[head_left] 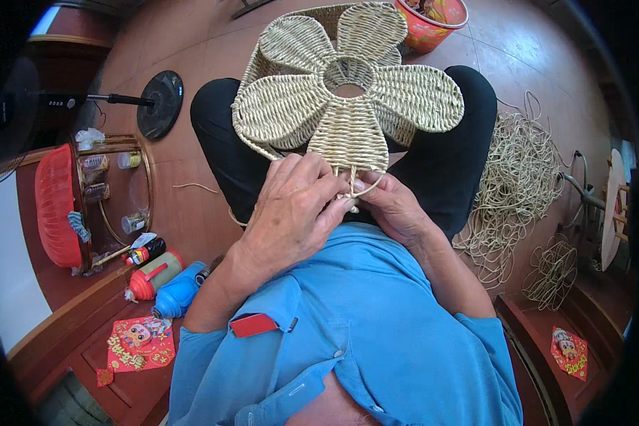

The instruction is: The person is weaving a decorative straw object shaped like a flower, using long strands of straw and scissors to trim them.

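Observation:
A flower-shaped woven basket (417, 96) of pale straw cord rests across my lap, with several rounded petals around an open round centre. My left hand (295, 202) lies over the tip of the nearest petal, its fingers closed on the cord at that edge. Close beside it, my right hand (394, 208) pinches a loop of cord (368, 189) between thumb and fingers. Short cord ends and a small knot show between the two hands. My fingers partly hide the petal's edge.
A large heap of loose cord (515, 192) lies on the floor at right, with a smaller coil (552, 273) nearer. A red patterned bucket (433, 28) stands beyond the basket. At left are a fan base (161, 105), a rack with a red cover (55, 206), and flasks (177, 291).

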The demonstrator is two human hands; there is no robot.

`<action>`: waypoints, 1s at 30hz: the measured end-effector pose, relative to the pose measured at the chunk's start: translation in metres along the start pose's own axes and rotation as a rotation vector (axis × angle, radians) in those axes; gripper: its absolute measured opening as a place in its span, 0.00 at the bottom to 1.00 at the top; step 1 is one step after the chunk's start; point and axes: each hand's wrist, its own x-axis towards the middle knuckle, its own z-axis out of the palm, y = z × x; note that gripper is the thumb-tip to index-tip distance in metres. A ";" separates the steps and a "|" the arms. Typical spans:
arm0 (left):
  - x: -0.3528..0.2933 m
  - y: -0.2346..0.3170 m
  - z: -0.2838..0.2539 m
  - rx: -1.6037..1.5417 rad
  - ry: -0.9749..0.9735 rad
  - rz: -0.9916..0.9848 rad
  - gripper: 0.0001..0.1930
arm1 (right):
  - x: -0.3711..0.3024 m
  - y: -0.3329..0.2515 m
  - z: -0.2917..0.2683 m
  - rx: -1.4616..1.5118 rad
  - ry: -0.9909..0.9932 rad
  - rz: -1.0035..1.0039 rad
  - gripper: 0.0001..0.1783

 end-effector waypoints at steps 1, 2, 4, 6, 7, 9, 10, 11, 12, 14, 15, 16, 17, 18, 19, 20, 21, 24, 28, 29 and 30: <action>0.000 -0.001 0.000 -0.012 0.001 0.012 0.07 | 0.000 0.000 -0.002 -0.014 -0.017 -0.003 0.19; 0.001 -0.003 0.000 -0.004 0.001 0.009 0.07 | 0.000 0.000 -0.003 -0.030 -0.025 0.000 0.18; 0.002 -0.006 0.002 -0.042 0.020 -0.011 0.07 | -0.002 0.000 -0.006 -0.042 -0.020 -0.020 0.17; 0.002 -0.008 0.004 -0.056 0.019 -0.027 0.07 | -0.006 0.001 -0.008 -0.059 -0.003 -0.034 0.17; 0.001 -0.008 0.005 -0.070 0.023 -0.044 0.06 | -0.010 0.001 -0.010 -0.019 0.009 -0.067 0.16; 0.001 -0.009 0.005 -0.066 0.021 -0.048 0.06 | -0.017 0.004 -0.010 0.024 0.025 -0.099 0.14; 0.001 -0.009 0.005 -0.063 0.019 -0.044 0.06 | -0.019 0.004 -0.011 0.085 0.042 -0.103 0.13; 0.001 -0.009 0.005 -0.061 0.024 -0.047 0.06 | -0.020 0.004 -0.012 0.131 0.092 -0.093 0.12; 0.001 -0.010 0.004 -0.065 0.021 -0.044 0.06 | -0.022 0.005 -0.013 0.141 0.055 -0.108 0.12; 0.003 -0.011 0.005 -0.069 0.014 -0.042 0.06 | -0.027 0.007 -0.012 0.139 0.109 -0.141 0.11; 0.003 -0.011 0.005 -0.052 0.033 -0.025 0.06 | -0.029 0.008 -0.012 0.148 0.098 -0.149 0.11; 0.004 -0.011 0.006 -0.037 0.042 -0.009 0.06 | -0.032 0.008 -0.012 0.132 0.096 -0.200 0.11; 0.005 -0.011 0.007 -0.032 0.054 -0.007 0.06 | -0.034 0.008 -0.012 0.113 0.096 -0.253 0.11; 0.006 -0.011 0.008 -0.020 0.066 -0.002 0.05 | -0.036 0.008 -0.011 0.115 0.092 -0.249 0.11; 0.006 -0.011 0.010 -0.013 0.070 -0.003 0.05 | -0.038 0.008 -0.011 0.092 0.119 -0.272 0.11; 0.006 -0.011 0.011 -0.010 0.080 0.001 0.05 | -0.040 0.007 -0.010 0.064 0.153 -0.295 0.11; 0.006 -0.010 0.013 -0.004 0.110 0.016 0.06 | -0.042 0.007 -0.010 0.066 0.146 -0.295 0.11; 0.005 -0.009 0.017 0.001 0.160 0.033 0.07 | -0.045 0.006 -0.007 0.008 0.169 -0.350 0.10; 0.006 -0.009 0.019 -0.047 0.171 0.040 0.10 | -0.046 0.006 -0.005 -0.020 0.188 -0.384 0.10; 0.006 -0.009 0.019 -0.048 0.185 0.040 0.10 | -0.046 0.006 -0.005 -0.020 0.180 -0.401 0.10; 0.006 -0.009 0.018 -0.051 0.179 0.038 0.10 | -0.046 0.005 -0.005 -0.022 0.183 -0.395 0.10</action>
